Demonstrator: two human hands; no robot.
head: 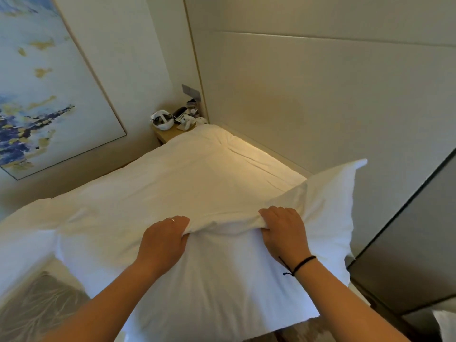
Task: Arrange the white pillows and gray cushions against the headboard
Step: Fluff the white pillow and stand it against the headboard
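A large white pillow [222, 275] hangs in front of me over the near part of the bed [197, 174], with one corner sticking up to the right. My left hand [164, 239] and my right hand [283, 230] both grip its top edge, bunching the fabric between them. A gray patterned cushion [42, 307] lies at the lower left, partly under the bedding. The padded headboard wall [320, 95] rises along the far right side of the bed. White bedding covers the mattress.
A wooden nightstand [167, 134] in the far corner holds a phone, a white headset and small items. A framed blue and yellow painting [37, 82] hangs on the left wall. A dark gray panel [419, 230] stands at the right.
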